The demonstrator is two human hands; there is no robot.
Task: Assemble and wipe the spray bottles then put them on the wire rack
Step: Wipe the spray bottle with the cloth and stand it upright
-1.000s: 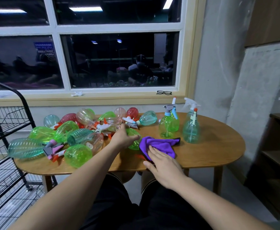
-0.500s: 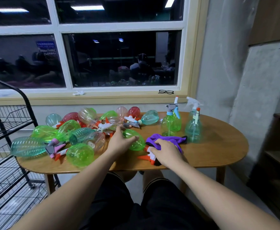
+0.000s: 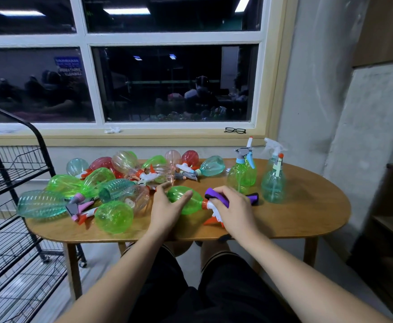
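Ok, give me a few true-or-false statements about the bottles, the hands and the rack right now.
1. The left hand grips a green bottle lying on its side. True.
2. The right hand holds a yellow cloth. False: the cloth is purple.
3. Glasses lie on the windowsill. True.
4. Bottles already sit on the rack. False: every bottle in view is on the table.
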